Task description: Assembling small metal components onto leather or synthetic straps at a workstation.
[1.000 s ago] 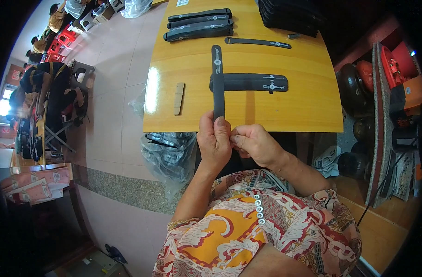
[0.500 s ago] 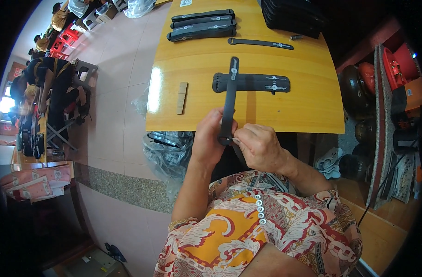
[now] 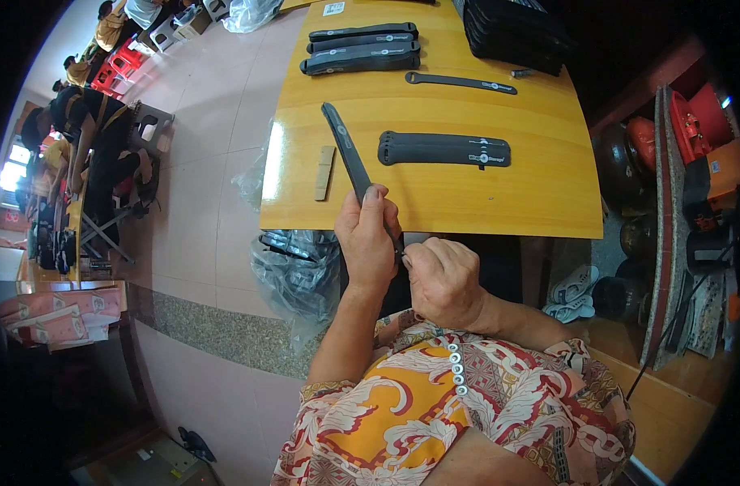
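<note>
My left hand [image 3: 367, 239] is closed around a long black strap [image 3: 348, 150], which rises slantwise to the upper left above the table edge. The strap's lower end runs between my two hands and is partly hidden by my fingers. My right hand [image 3: 447, 279], closed in a pinch, grips that lower end just right of the left hand. Just beyond my hands, a flat stack of black straps [image 3: 439, 150] with loop ends at the left lies on the yellow table [image 3: 540, 186]. A single black strap [image 3: 459, 82] lies farther back.
Bundled black straps [image 3: 362, 58] lie at the back left, and a tall black pile [image 3: 516, 36] at the back right. A small tan strip [image 3: 324, 172] lies left. A plastic bag [image 3: 297, 271] hangs below the table. Other people [image 3: 86, 130] sit far left.
The held strap has tilted from nearly upright to leaning left, uncovering the flat stack. My right hand has moved slightly down, and my left hand has turned with the strap.
</note>
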### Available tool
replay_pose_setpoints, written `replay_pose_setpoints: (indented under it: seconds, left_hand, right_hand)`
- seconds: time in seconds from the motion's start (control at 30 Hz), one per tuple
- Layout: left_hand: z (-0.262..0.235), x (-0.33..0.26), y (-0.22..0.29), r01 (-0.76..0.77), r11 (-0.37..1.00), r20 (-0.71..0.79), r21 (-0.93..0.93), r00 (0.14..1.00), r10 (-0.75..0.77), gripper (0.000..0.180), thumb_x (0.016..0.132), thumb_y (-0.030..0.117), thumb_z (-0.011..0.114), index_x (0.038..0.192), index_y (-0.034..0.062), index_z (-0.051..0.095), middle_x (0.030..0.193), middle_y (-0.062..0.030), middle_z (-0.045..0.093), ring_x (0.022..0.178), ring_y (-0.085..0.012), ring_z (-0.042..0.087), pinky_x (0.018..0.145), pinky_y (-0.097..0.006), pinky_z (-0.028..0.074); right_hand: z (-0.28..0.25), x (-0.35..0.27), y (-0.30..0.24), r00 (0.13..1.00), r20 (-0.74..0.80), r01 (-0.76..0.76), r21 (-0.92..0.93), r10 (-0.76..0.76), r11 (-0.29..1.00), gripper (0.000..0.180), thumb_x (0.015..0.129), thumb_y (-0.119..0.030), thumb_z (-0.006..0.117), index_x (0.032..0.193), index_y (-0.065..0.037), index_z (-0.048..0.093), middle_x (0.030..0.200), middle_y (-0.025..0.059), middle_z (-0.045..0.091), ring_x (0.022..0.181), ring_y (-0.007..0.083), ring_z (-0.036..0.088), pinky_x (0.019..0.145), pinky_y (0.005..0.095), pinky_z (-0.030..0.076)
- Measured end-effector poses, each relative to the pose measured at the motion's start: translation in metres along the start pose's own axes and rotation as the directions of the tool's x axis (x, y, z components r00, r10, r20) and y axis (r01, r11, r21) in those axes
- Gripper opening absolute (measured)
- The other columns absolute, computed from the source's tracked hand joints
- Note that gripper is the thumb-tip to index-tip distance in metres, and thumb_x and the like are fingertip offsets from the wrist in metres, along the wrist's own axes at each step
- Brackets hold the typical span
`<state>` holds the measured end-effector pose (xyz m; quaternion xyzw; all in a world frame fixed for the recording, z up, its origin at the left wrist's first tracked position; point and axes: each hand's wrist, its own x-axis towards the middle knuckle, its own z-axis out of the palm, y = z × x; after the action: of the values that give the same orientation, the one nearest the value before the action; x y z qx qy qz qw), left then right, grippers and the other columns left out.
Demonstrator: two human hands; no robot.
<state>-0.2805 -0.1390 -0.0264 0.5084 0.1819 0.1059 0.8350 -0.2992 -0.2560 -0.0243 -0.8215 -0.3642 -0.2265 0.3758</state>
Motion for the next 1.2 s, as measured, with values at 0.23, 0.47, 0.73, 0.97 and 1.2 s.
replay_pose_setpoints:
  seconds: [0.23,0.47,0.73,0.97,1.2]
  left_hand:
    - [-0.014,-0.002,0.019,0.226,0.966,0.067,0.122,0.970,-0.236,0.017,0.090,0.015,0.048,0.086,0.0000,0.056,0.057,-0.0017,0.047,0.045,-0.0092,0.040,0.042,-0.022,0.032]
    - [-0.037,-0.017,0.031,0.280,0.952,0.184,0.124,0.936,-0.299,0.042,0.094,0.031,0.039,0.098,-0.0058,0.058,0.061,-0.0048,0.053,0.054,-0.0104,0.048,0.051,-0.023,0.038]
    - [-0.085,-0.033,0.009,0.371,0.894,0.269,-0.251,0.914,-0.304,0.073,0.093,0.056,0.020,0.111,-0.0065,0.052,0.084,-0.0124,0.062,0.073,-0.0190,0.059,0.066,-0.030,0.049]
    - [-0.100,-0.082,0.002,-0.120,0.993,0.130,0.000,0.984,0.119,0.028,0.088,0.002,0.050,0.115,-0.0054,0.048,0.097,-0.0110,0.059,0.079,-0.0136,0.057,0.069,-0.026,0.048]
    - [-0.088,-0.078,-0.001,-0.322,0.902,-0.080,0.289,0.931,0.357,0.037,0.082,-0.006,0.059,0.117,-0.0068,0.046,0.100,-0.0084,0.057,0.085,-0.0109,0.058,0.073,-0.022,0.049]
  right_hand:
    - [-0.004,0.008,0.004,0.986,0.099,0.122,0.113,-0.133,0.986,0.013,0.070,-0.001,0.059,0.081,0.002,0.053,0.061,0.0102,0.044,0.052,0.0240,0.050,0.045,0.0337,0.040]
    - [-0.006,0.021,-0.007,0.941,0.205,0.209,0.276,-0.270,0.938,0.035,0.061,0.001,0.063,0.095,0.004,0.057,0.066,0.0110,0.052,0.055,0.0264,0.054,0.049,0.0346,0.044]
    - [0.021,0.014,-0.015,0.970,0.232,-0.040,0.468,-0.079,0.883,0.027,0.068,0.005,0.058,0.095,0.004,0.056,0.069,0.0116,0.055,0.057,0.0271,0.058,0.052,0.0354,0.048]
    - [0.030,0.022,-0.014,0.938,0.243,0.156,0.347,-0.249,0.925,0.025,0.072,-0.006,0.063,0.095,0.002,0.056,0.064,0.0103,0.050,0.056,0.0246,0.055,0.049,0.0352,0.044]
    - [0.042,0.025,-0.009,0.925,0.287,0.110,0.428,-0.250,0.897,0.018,0.072,-0.004,0.060,0.088,0.002,0.058,0.065,0.0120,0.053,0.058,0.0263,0.056,0.050,0.0362,0.045]
